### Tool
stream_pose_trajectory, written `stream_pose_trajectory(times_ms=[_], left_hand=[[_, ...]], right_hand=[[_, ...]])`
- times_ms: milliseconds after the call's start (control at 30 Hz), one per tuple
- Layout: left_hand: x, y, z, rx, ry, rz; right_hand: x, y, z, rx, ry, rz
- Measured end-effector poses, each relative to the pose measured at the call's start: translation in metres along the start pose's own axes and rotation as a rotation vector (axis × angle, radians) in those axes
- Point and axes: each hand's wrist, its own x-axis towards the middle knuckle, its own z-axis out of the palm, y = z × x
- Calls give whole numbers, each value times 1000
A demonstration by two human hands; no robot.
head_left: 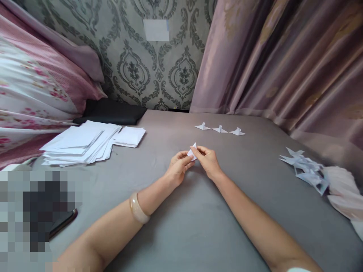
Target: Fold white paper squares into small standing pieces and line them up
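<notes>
A small folded piece of white paper is held above the grey surface, its pointed tip facing up. My left hand pinches its lower left side; a pale bangle circles that wrist. From the right, my right hand grips the same paper between thumb and fingers. The fingers cover part of its folds. Beyond the hands, three small folded white paper figures stand in a row on the surface.
At left lie a stack of white paper sheets and a smaller stack of squares, near a black flat item. More folded paper pieces are heaped at right beside crumpled pale cloth. Curtains border the surface.
</notes>
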Motion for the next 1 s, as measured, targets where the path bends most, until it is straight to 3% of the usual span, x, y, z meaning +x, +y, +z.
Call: stream_pose_trajectory(times_ms=[167, 367, 467, 700, 867, 1000], left_hand=[[2, 1, -3, 163, -57, 45], [4, 3, -5, 260, -60, 87], [6, 4, -5, 309, -62, 143], [3, 8, -3, 393, -38, 251], [3, 6, -4, 317, -92, 417], [3, 5, -4, 396, -79, 486]], right_hand=[[2, 7, -3, -5, -44, -16], [-2, 12, -9, -201, 137, -339], [-3, 11, -9, -268, 140, -432], [-8, 5, -7, -287, 55, -427], [-10, 4, -6, -291, 45, -405], [-10, 5, -6, -274, 37, -397]])
